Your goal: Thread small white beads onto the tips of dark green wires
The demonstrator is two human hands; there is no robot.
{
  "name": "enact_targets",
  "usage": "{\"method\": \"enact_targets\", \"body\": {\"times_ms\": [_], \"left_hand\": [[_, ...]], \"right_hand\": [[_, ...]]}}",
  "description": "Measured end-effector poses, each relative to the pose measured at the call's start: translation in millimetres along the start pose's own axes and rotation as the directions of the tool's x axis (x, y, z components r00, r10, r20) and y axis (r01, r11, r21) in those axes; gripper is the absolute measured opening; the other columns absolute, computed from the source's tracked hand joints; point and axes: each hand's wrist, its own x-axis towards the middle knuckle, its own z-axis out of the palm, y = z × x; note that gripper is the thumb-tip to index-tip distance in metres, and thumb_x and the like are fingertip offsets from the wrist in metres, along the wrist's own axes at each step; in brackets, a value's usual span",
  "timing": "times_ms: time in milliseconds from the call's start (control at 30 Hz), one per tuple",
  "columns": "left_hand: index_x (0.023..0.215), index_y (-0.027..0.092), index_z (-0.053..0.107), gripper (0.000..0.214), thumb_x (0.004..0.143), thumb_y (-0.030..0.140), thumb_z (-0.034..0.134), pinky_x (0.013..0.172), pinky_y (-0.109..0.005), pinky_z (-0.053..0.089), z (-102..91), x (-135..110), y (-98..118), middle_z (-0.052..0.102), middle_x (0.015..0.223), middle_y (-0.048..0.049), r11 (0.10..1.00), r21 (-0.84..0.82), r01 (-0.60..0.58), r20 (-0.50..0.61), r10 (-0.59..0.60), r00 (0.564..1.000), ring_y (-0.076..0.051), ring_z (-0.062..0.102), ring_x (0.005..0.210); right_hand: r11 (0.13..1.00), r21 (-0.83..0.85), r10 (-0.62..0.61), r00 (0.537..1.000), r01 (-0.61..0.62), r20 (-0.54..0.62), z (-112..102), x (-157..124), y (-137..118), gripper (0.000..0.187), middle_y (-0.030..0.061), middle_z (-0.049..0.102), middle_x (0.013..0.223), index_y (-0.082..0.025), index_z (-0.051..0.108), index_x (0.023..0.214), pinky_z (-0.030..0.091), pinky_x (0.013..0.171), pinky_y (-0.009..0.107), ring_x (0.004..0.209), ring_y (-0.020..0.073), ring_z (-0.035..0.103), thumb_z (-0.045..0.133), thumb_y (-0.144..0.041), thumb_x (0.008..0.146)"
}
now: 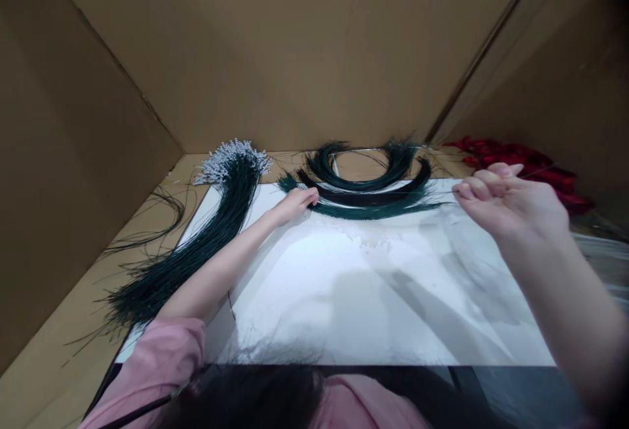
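Note:
My left hand (297, 205) is closed in a pinch at the left end of the curved dark green wires (363, 211) on the white board. Raised at the right, my right hand (514, 206) is closed on a thin wire (417, 192). This wire runs almost level from the right fist toward the left fingertips, and a short end sticks out beyond the right hand. Just behind the left hand lie a black curved bundle (368, 198) and another green curved bundle (344, 177).
A long green wire bundle with white bead-like tips (233, 160) lies along the left side of the white board (344, 298). Shiny red material (531, 160) sits at the back right. Cardboard walls (304, 55) enclose the back and sides. Loose wires (171, 219) lie at far left.

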Motion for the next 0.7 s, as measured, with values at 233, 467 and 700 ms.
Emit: {"method": "enact_targets", "body": {"times_ms": [233,467,700], "left_hand": [[0.116,0.013,0.059,0.031,0.095,0.036,0.056,0.088,-0.040,0.056,-7.0,-2,4,0.063,0.115,-0.0091,0.999,-0.025,0.041,-0.030,-0.042,0.999,-0.019,0.063,0.100],[0.116,0.013,0.059,0.031,0.095,0.036,0.056,0.088,-0.040,0.055,-13.1,-10,10,0.063,0.115,-0.0089,0.996,-0.057,0.067,-0.050,-0.070,0.996,-0.020,0.063,0.101],[0.115,0.012,0.060,0.031,0.095,0.037,0.056,0.086,-0.039,0.056,-26.3,-37,7,0.063,0.112,-0.0084,0.985,-0.121,0.121,-0.040,-0.126,0.991,-0.019,0.063,0.099]], "right_hand": [[1.000,0.023,-0.020,0.999,0.021,-0.035,-3,-5,-12,0.034,-0.0068,0.017,0.050,-0.018,0.040,0.061,0.021,0.041,0.020,0.039,0.0067,0.014,0.025,0.006,0.079],[0.999,0.045,-0.010,0.999,0.012,-0.042,-3,-7,-12,0.032,-0.0067,0.018,0.047,-0.018,0.041,0.062,0.021,0.039,0.019,0.038,0.0065,0.013,0.026,0.007,0.075],[0.998,0.069,0.011,1.000,-0.010,-0.012,-1,-8,-15,0.031,-0.0064,0.018,0.050,-0.019,0.039,0.064,0.017,0.042,0.022,0.039,0.0064,0.013,0.028,0.008,0.074]]}}
